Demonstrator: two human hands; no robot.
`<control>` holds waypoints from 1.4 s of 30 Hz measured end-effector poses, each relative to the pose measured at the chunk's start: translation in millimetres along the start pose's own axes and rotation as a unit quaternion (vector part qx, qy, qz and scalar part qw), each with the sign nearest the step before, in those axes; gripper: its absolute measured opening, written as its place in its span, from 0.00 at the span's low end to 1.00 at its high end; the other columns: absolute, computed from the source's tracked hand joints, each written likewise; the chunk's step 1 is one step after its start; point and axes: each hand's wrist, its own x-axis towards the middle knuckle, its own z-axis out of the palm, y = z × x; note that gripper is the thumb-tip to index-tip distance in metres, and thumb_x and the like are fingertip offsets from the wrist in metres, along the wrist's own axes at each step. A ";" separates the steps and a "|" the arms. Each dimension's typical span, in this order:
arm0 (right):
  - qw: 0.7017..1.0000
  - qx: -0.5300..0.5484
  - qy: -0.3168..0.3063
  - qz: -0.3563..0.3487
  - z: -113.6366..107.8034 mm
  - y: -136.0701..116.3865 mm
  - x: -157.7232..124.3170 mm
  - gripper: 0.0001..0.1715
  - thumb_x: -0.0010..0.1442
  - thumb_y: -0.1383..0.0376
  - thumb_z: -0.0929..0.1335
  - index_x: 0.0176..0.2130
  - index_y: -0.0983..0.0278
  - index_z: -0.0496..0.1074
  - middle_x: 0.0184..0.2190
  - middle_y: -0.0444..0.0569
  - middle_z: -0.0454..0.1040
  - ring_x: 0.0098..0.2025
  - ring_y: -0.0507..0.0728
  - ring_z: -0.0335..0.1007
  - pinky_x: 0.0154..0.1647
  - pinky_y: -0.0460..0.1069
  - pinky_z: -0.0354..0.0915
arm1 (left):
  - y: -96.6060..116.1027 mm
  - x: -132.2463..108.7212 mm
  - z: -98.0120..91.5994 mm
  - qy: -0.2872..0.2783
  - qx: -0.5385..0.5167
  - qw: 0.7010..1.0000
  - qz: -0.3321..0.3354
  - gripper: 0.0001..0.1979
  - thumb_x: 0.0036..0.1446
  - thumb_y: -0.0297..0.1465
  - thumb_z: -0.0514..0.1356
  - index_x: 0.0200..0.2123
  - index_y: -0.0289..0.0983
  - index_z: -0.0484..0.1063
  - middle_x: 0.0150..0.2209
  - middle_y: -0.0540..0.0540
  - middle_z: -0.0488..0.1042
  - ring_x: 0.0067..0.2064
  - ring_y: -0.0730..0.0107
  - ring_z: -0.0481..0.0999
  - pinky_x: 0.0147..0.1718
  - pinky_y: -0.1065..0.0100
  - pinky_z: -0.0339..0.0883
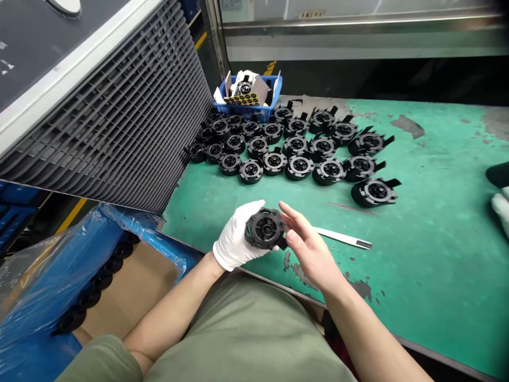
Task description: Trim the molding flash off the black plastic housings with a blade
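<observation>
My left hand (238,237), in a white glove, is closed around a black round plastic housing (266,228) with a ribbed hub at its centre. It holds the housing over the front edge of the bench, its hub side facing up. My bare right hand (312,252) is at the housing's right edge, with thumb and fingertips against the rim beside a short dark tab. Its index finger stretches past the rim. A pair of white tweezers (345,237), or a similar flat white tool, lies on the bench right of this hand, one end hidden behind it.
Several similar black housings (300,166) stand in rows on the green bench (437,223). Behind them is a blue bin (254,111) with mixed parts. A large grey grille (119,106) rises at left, above a lined carton (131,281) holding black parts. Another person's gloved hand (501,207) shows at right.
</observation>
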 end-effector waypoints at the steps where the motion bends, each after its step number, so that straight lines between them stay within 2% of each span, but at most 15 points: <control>1: 1.000 0.003 -0.006 0.008 -1.2 2.0 1.9 0.40 0.74 0.41 0.69 0.75 0.55 0.67 0.70 0.59 0.75 0.67 0.66 0.77 0.61 0.60 0.79 | -3.5 2.2 -0.6 -0.039 0.006 0.999 0.031 0.52 0.57 0.54 0.76 0.75 0.39 0.60 0.68 0.31 0.76 0.68 0.42 0.80 0.69 0.45 0.76; 3: 1.000 -0.015 0.013 0.005 -6.1 6.1 4.4 0.39 0.73 0.43 0.71 0.73 0.56 0.68 0.69 0.59 0.75 0.66 0.66 0.77 0.62 0.60 0.78 | -13.3 6.1 -3.5 -0.074 0.031 0.995 0.060 0.42 0.66 0.45 0.72 0.76 0.38 0.62 0.73 0.31 0.72 0.72 0.44 0.75 0.72 0.44 0.73; 5: 0.987 -0.081 0.116 -0.070 -16.9 11.4 7.0 0.40 0.71 0.49 0.74 0.75 0.55 0.65 0.70 0.60 0.73 0.65 0.68 0.77 0.63 0.63 0.77 | -25.0 7.2 -9.7 -0.047 0.072 0.996 0.017 0.24 0.70 0.33 0.65 0.67 0.40 0.74 0.72 0.36 0.74 0.74 0.46 0.73 0.73 0.42 0.70; 7: 0.918 -0.198 0.266 -0.218 -33.2 19.6 13.2 0.47 0.68 0.56 0.76 0.77 0.53 0.59 0.68 0.61 0.71 0.64 0.71 0.75 0.61 0.66 0.75 | -35.3 4.9 -18.2 -0.003 0.093 0.995 -0.035 0.12 0.67 0.24 0.60 0.46 0.41 0.83 0.62 0.41 0.83 0.71 0.49 0.77 0.71 0.43 0.72; 9: 0.827 -0.328 0.295 -0.347 -50.9 29.8 24.3 0.51 0.66 0.60 0.77 0.78 0.54 0.55 0.58 0.60 0.75 0.58 0.72 0.76 0.57 0.69 0.75 | -41.5 0.5 -25.6 0.023 0.094 0.993 -0.061 0.13 0.66 0.21 0.58 0.33 0.41 0.78 0.52 0.42 0.87 0.65 0.52 0.81 0.68 0.46 0.75; 13: 0.829 -0.413 0.172 -0.335 -75.2 44.0 44.4 0.34 0.65 0.64 0.76 0.67 0.55 0.71 0.43 0.51 0.79 0.41 0.63 0.77 0.43 0.59 0.75 | -44.2 -8.1 -25.2 0.055 0.092 0.989 -0.101 0.09 0.71 0.27 0.60 0.37 0.40 0.78 0.47 0.42 0.85 0.55 0.57 0.85 0.60 0.51 0.80; 18: 0.801 -0.439 0.239 -0.331 -80.7 47.1 42.0 0.43 0.66 0.61 0.76 0.73 0.55 0.62 0.52 0.58 0.78 0.55 0.71 0.75 0.56 0.68 0.71 | -43.5 -10.5 -12.5 0.078 0.078 0.986 -0.125 0.12 0.68 0.24 0.61 0.52 0.39 0.79 0.65 0.35 0.77 0.67 0.54 0.78 0.64 0.50 0.78; 23: 0.801 -0.480 0.167 -0.316 -78.6 48.2 37.3 0.35 0.68 0.65 0.74 0.71 0.57 0.66 0.45 0.54 0.80 0.45 0.65 0.77 0.47 0.61 0.71 | -41.6 -4.3 -14.7 0.050 0.051 0.989 -0.130 0.08 0.72 0.30 0.62 0.40 0.40 0.81 0.53 0.41 0.84 0.55 0.59 0.85 0.61 0.53 0.80; 26: 0.778 -0.492 0.234 -0.314 -77.4 45.7 32.0 0.41 0.68 0.66 0.74 0.74 0.55 0.60 0.53 0.58 0.78 0.55 0.70 0.75 0.57 0.67 0.67 | -42.8 -1.5 -15.4 0.053 0.045 0.988 -0.138 0.17 0.71 0.27 0.61 0.59 0.40 0.78 0.66 0.37 0.77 0.64 0.58 0.81 0.60 0.55 0.81; 28: 0.769 -0.517 0.199 -0.319 -73.4 44.5 29.9 0.39 0.69 0.67 0.74 0.73 0.54 0.62 0.56 0.58 0.79 0.59 0.70 0.73 0.61 0.68 0.65 | -43.4 0.0 -14.3 0.049 0.044 0.988 -0.141 0.23 0.69 0.25 0.62 0.66 0.40 0.74 0.68 0.36 0.75 0.68 0.56 0.77 0.65 0.52 0.78; 31: 0.774 -0.543 0.069 -0.318 -62.6 45.9 32.5 0.29 0.70 0.64 0.74 0.67 0.58 0.70 0.56 0.57 0.81 0.60 0.68 0.73 0.59 0.62 0.66 | -42.9 1.7 -12.2 0.017 0.037 0.989 -0.142 0.08 0.69 0.30 0.66 0.48 0.41 0.83 0.55 0.41 0.85 0.62 0.53 0.82 0.68 0.47 0.75; 33: 0.776 -0.545 0.041 -0.314 -56.2 48.2 37.4 0.20 0.72 0.62 0.74 0.61 0.60 0.75 0.53 0.56 0.83 0.58 0.67 0.74 0.56 0.61 0.67 | -42.1 1.7 -11.2 0.003 0.029 0.989 -0.148 0.07 0.71 0.32 0.65 0.40 0.42 0.84 0.48 0.43 0.86 0.56 0.55 0.85 0.64 0.49 0.79; 38: 0.790 -0.518 0.081 -0.317 -59.3 44.9 44.0 0.06 0.74 0.66 0.71 0.51 0.60 0.77 0.46 0.53 0.84 0.49 0.62 0.75 0.50 0.58 0.66 | -41.4 -1.8 -13.8 0.023 0.020 0.987 -0.156 0.15 0.72 0.27 0.59 0.57 0.41 0.82 0.63 0.39 0.81 0.65 0.56 0.81 0.65 0.51 0.79; 40: 0.796 -0.501 0.126 -0.317 -66.9 38.8 39.2 0.07 0.74 0.65 0.72 0.51 0.59 0.78 0.48 0.55 0.84 0.51 0.63 0.74 0.55 0.60 0.65 | -41.9 -2.9 -17.1 0.024 0.019 0.987 -0.158 0.11 0.73 0.29 0.60 0.50 0.41 0.84 0.60 0.40 0.83 0.63 0.56 0.82 0.67 0.49 0.77; 42: 0.825 -0.458 0.169 -0.284 -74.4 33.0 33.5 0.06 0.73 0.64 0.73 0.49 0.57 0.79 0.49 0.55 0.84 0.55 0.66 0.73 0.62 0.65 0.60 | -43.8 -3.2 -19.6 0.025 0.017 0.986 -0.162 0.11 0.74 0.31 0.61 0.41 0.41 0.84 0.56 0.41 0.84 0.61 0.57 0.83 0.68 0.49 0.76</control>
